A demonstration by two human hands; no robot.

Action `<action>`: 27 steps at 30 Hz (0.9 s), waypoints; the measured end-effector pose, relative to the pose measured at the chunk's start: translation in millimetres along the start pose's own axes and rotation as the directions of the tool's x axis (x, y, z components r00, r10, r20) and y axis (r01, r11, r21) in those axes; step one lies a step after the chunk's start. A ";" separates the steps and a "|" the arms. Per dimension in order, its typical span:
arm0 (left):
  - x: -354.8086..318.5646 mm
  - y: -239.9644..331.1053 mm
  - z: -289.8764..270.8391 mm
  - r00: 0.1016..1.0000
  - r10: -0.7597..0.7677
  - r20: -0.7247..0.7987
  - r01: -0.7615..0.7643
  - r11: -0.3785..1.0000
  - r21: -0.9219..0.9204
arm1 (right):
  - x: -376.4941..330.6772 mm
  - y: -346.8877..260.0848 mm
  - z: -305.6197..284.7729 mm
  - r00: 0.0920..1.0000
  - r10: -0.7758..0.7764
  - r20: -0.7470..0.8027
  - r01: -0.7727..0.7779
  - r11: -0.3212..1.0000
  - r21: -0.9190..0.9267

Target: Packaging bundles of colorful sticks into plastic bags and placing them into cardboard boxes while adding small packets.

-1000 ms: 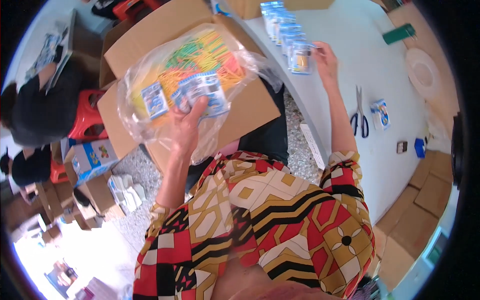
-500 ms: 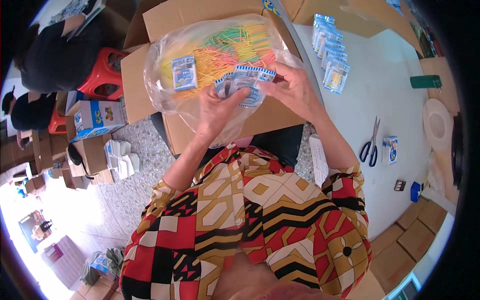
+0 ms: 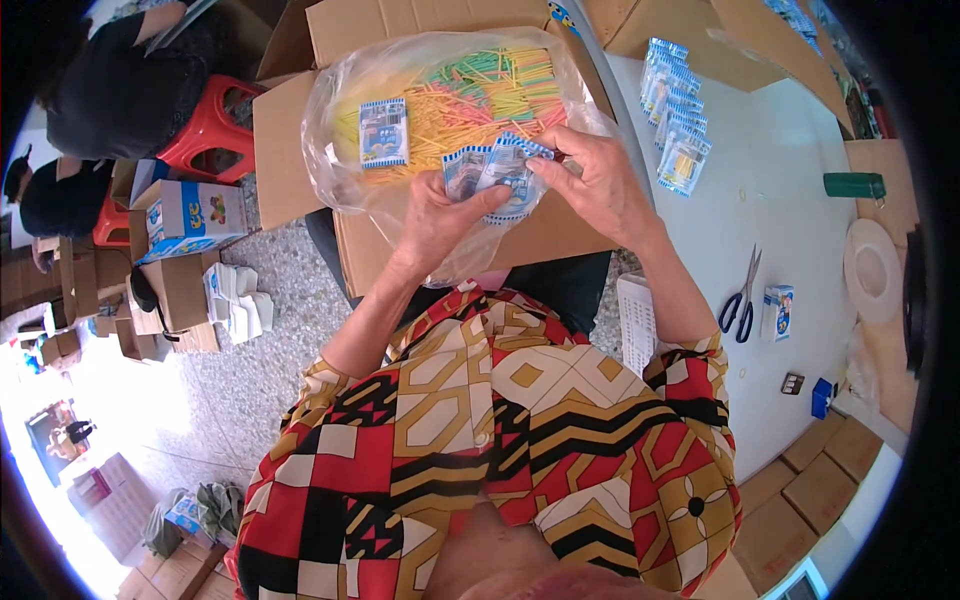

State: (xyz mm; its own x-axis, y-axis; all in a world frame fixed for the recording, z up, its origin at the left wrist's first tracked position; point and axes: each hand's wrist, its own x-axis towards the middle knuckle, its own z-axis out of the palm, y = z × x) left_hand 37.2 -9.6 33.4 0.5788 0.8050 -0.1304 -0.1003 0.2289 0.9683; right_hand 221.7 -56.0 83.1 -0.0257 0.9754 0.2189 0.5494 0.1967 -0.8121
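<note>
My left hand [image 3: 436,225] is closed on a few small blue-and-white packets [image 3: 512,170], thumb across their front, fanned slightly apart. At the upper right corner of the front packet, my right hand [image 3: 600,190] pinches the edge between thumb and fingers. Both hands are over an open cardboard box [image 3: 280,150] lined with a clear plastic bag [image 3: 325,185]. Inside the bag lie many thin coloured sticks [image 3: 470,105], yellow, orange, green and pink. Another blue-and-white packet [image 3: 384,134] rests flat on the sticks, left of my hands. What the packets contain is hidden.
On the pale table at right lie an overlapping row of packets [image 3: 682,125], scissors [image 3: 744,295], a small blue-and-white box [image 3: 778,312] and a green cylinder [image 3: 854,186]. At left, a person in black [image 3: 120,85] sits on a red stool [image 3: 212,130] near open cartons [image 3: 185,310].
The held packets have spread apart, and the front one is tilted more. My right hand has shifted slightly, still pinching its upper corner. The whole view has moved a little.
</note>
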 end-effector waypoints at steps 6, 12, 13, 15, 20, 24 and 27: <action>-1.8 4.4 3.9 0.994 0.069 -0.079 -0.072 0.996 -0.047 | -2.2 -8.8 -2.1 0.996 -0.039 -0.081 0.041 0.999 0.025; -2.7 3.2 3.6 0.992 0.062 -0.108 -0.069 0.996 -0.057 | -10.3 -17.1 -5.7 0.952 -0.264 -0.158 0.244 0.960 -0.134; -2.4 3.4 5.0 0.991 0.076 -0.107 -0.081 0.996 -0.045 | -10.4 -15.8 -4.8 0.953 -0.258 -0.159 0.238 0.962 -0.134; -3.5 0.8 4.9 0.991 0.079 -0.104 -0.083 0.996 -0.034 | -9.5 -11.8 -2.4 0.939 -0.341 -0.046 0.313 0.903 -0.295; -1.6 0.6 -14.1 0.971 0.147 -0.188 -0.131 0.987 0.097 | 9.0 9.3 -21.1 0.976 -0.196 -0.097 0.205 0.974 0.098; -0.9 5.0 -29.1 0.946 0.158 -0.284 -0.156 0.987 0.027 | 22.9 59.4 -22.7 0.979 0.167 -0.116 -0.161 0.985 0.056; -2.7 3.9 -35.6 0.939 0.139 -0.316 -0.154 0.988 -0.023 | 26.9 92.9 -9.3 0.981 0.186 0.052 -0.180 0.977 -0.115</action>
State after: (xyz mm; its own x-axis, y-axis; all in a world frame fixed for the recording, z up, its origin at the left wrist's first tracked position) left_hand 6.4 8.5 30.0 0.2736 0.9603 -0.0549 -0.2067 0.1145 0.9717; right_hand 279.8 -12.3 18.5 0.0342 0.9988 0.0354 0.6371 0.0055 -0.7708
